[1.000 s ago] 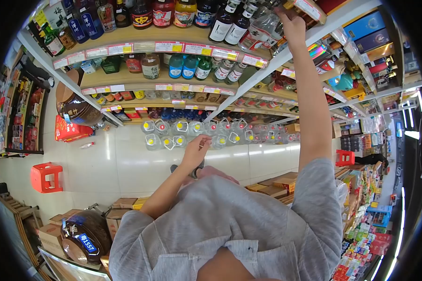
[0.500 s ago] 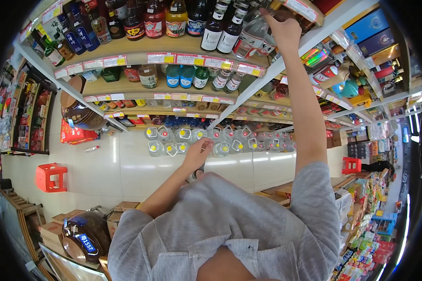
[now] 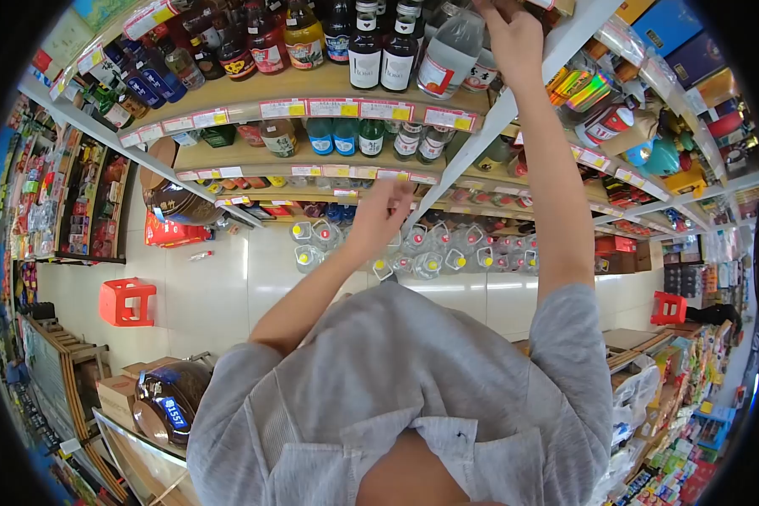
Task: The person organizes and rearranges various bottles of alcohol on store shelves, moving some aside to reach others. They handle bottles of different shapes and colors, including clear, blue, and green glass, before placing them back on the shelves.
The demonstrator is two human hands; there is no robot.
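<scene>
At the top edge, my right hand (image 3: 513,46) reaches to the upper shelf. Its fingers curl at the upper end of a large clear bottle (image 3: 453,55) with a red and white label; the frame's edge cuts off part of the grip. The bottle leans and stands out from its row. Another clear bottle (image 3: 481,74) shows behind it. Two dark bottles with white labels (image 3: 365,63) stand just left of it. My left hand (image 3: 384,218), slightly blurred, hovers before the lower shelves with loosely bent fingers and nothing in it.
Several clear jugs with yellow or red caps (image 3: 427,263) line the floor under the shelves. Red stools (image 3: 127,302) stand at both sides. A brown jar (image 3: 173,401) and cartons (image 3: 116,401) are behind me at left. A white shelf post (image 3: 481,139) rises beside my right arm.
My left hand has risen towards the lower shelves. The clear bottle by my right hand now stands out more from its row and shows more of its side. The view has shifted slightly.
</scene>
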